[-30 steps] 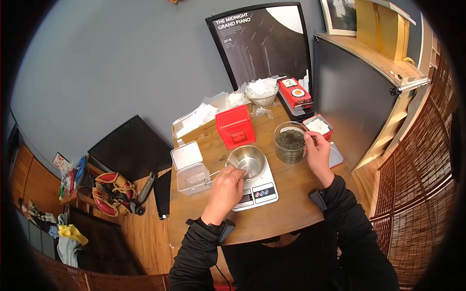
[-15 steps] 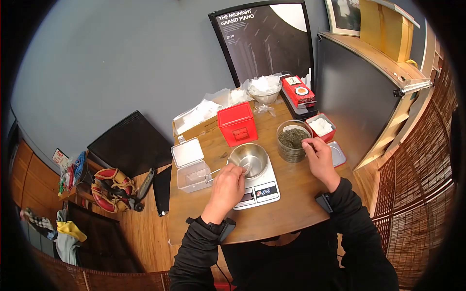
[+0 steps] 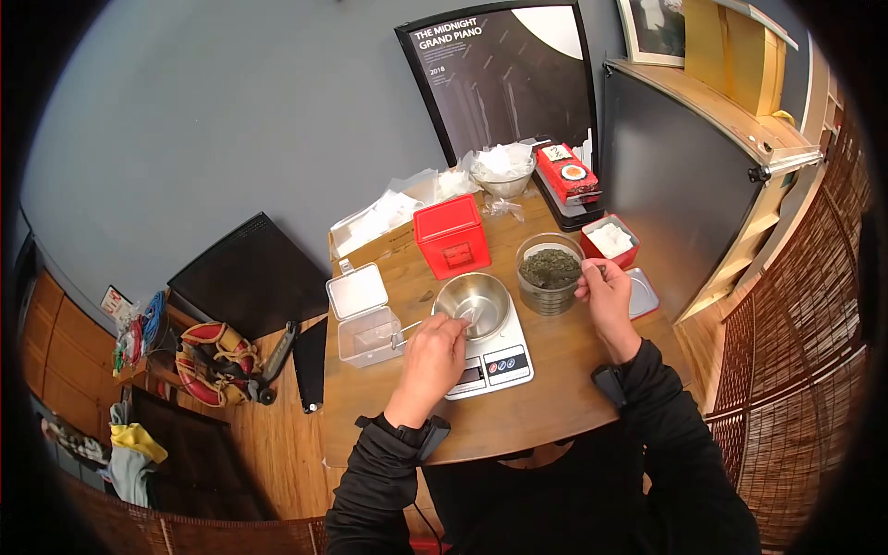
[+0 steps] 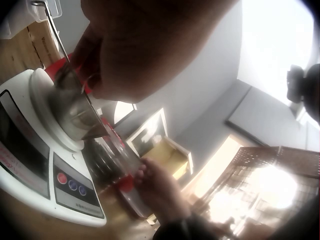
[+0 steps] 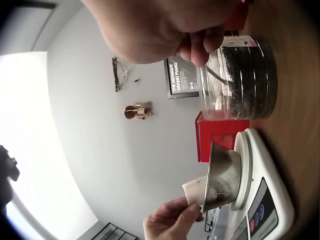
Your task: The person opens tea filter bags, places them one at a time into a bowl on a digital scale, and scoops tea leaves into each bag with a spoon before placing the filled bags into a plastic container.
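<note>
My left hand [image 3: 435, 351] pinches a small white translucent sachet [image 5: 194, 191] at the rim of a steel cup [image 3: 474, 296]. The cup, with a wire handle out to the left, stands on a white kitchen scale [image 3: 509, 363]. At the right, my right hand [image 3: 608, 298] is at the rim of a clear ribbed jar [image 3: 548, 303] of dark green dried leaves [image 3: 552, 268]. Its curled fingers hold a thin dark handle [image 5: 216, 75] that reaches into the jar. What the handle ends in is hidden.
Behind the cup stands a red tin [image 3: 450, 242]. An open plastic box [image 3: 370, 338] lies left of the scale. Right of the jar are a red tin of white pieces [image 3: 610, 240] and a lid [image 3: 643, 294]. A bowl of white sachets [image 3: 504, 176] stands at the back.
My right hand has drawn back from over the leaves and turned at the jar's rim. The jar has shifted slightly left. My left hand stays at the cup with the sachet.
</note>
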